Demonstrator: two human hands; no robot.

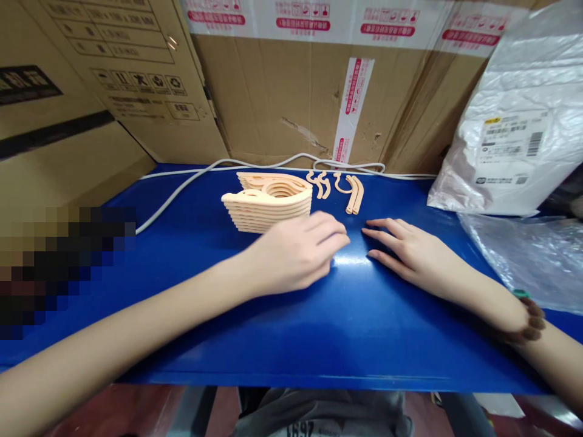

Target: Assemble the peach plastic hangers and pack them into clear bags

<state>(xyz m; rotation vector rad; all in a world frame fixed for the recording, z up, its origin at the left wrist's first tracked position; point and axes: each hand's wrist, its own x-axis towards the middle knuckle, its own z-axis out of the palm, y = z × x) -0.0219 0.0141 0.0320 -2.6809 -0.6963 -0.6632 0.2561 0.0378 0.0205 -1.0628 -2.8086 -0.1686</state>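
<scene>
My left hand (303, 252) is over the blue table with its fingers curled inward; whatever may be inside them is hidden. Right behind it is a neat stack of beige folding hangers (268, 209), partly covered by the hand. My right hand (410, 255) lies palm down to the right, its fingers stretched and spread, holding nothing. Beyond both hands are loose beige hanger parts: small hooked pieces (322, 185), a hook (339, 183) and a pair of curved arms (354, 195). Neither hand touches these loose parts.
A white cable (218, 162) runs along the back of the blue table (282, 340). Cardboard boxes (282, 97) stand behind and to the left. At right are a white shipping bag (496, 139) with a label and clear plastic wrapping (528, 255). The left edge is pixelated.
</scene>
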